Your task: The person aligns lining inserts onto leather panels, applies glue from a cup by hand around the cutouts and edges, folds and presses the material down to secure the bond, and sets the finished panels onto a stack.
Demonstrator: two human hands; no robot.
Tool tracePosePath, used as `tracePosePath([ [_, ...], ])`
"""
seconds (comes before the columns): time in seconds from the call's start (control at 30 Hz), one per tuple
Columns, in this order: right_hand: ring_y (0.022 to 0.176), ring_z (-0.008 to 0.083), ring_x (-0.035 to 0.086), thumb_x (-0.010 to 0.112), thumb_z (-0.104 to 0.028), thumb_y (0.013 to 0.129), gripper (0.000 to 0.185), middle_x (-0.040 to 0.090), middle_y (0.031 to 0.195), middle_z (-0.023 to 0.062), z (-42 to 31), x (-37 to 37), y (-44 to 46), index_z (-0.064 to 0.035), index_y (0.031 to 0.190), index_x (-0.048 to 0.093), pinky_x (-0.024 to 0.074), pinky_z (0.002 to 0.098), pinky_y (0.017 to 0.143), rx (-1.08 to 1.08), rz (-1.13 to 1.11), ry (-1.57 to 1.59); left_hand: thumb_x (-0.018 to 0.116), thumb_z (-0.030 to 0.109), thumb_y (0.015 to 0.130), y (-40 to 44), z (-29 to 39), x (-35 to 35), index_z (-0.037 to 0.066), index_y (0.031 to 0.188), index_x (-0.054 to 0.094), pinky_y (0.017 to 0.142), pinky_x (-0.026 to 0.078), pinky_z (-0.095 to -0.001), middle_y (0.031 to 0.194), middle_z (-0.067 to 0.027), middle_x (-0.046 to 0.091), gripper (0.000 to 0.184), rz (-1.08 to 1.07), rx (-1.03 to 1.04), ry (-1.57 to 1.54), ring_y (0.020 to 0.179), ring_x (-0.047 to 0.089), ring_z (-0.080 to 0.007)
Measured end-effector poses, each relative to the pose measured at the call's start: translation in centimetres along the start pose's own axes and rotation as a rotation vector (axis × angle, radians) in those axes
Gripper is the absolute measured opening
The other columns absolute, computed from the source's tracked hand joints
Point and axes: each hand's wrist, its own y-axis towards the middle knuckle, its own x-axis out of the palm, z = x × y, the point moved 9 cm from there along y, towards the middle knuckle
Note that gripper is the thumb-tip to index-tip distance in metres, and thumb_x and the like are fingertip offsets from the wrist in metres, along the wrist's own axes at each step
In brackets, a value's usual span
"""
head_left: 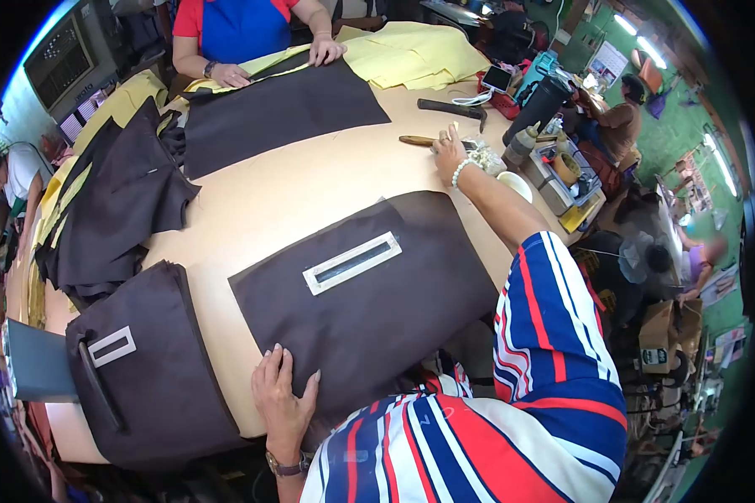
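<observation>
A dark brown fabric panel (377, 327) lies on the table before me, with a pale rectangular frame (352, 263) around a dark slot on it. My left hand (285, 394) rests open on the panel's near left edge, fingers spread. Across the table, my right hand (450, 159) is closed around the middle of a wooden-handled brush (415, 141); its fingers are partly hidden. Beside it are a clear bag of small pale pieces (485, 157) and a white cup (516, 186). A hammer (453, 107) lies beyond.
At left, a stack of dark panels (147, 369) carries another pale frame (111, 346) and a dark bar (101, 386). Dark fabric pieces (117, 201) heap behind it. Opposite, a person in a blue apron (247, 29) handles dark and yellow cloth. A tool bin (562, 180) stands right.
</observation>
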Motion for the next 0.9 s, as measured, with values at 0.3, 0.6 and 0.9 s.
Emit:
tracePosePath([
  [0.3, 0.135, 0.0357, 0.017, 0.05, -0.032, 0.078, 0.049, 0.03, 0.14, 0.0172, 3.6, 1.9, -3.6, -0.0049, 0.118, 0.057, 0.0076, 0.0608, 0.105, 0.358, -0.022, 0.558, 0.074, 0.019, 0.069, 0.0, -0.1, 0.2, -0.004, 0.108, 0.059, 0.094, 0.037, -0.0421, 0.12, -0.016, 0.054, 0.048, -0.005, -0.018, 0.005, 0.112, 0.048, -0.034],
  [0.6, 0.133, 0.045, 0.015, 0.045, -0.032, 0.086, 0.048, 0.017, 0.145, 0.023, 2.4, 6.0, -5.3, -0.011, 0.129, 0.046, 0.0095, 0.0554, 0.108, 0.674, 0.181, 0.919, 0.073, 0.013, 0.069, 0.5, 0.5, 0.0, -0.004, 0.108, 0.059, 0.094, 0.039, -0.0404, 0.119, -0.0168, 0.054, 0.045, -0.01, -0.001, 0.004, 0.11, 0.049, -0.0335],
  [0.9, 0.133, 0.0482, 0.01, 0.051, -0.041, 0.082, 0.048, 0.012, 0.145, 0.0268, -0.1, 2.4, -7.0, -0.0165, 0.123, 0.054, 0.008, 0.0609, 0.105, 0.728, 0.256, 1.167, 0.073, 0.015, 0.07, 1.0, 0.6, -0.4, -0.004, 0.103, 0.061, 0.092, 0.04, -0.0398, 0.111, -0.017, 0.057, 0.04, -0.038, -0.026, -0.001, 0.104, 0.052, -0.0327],
])
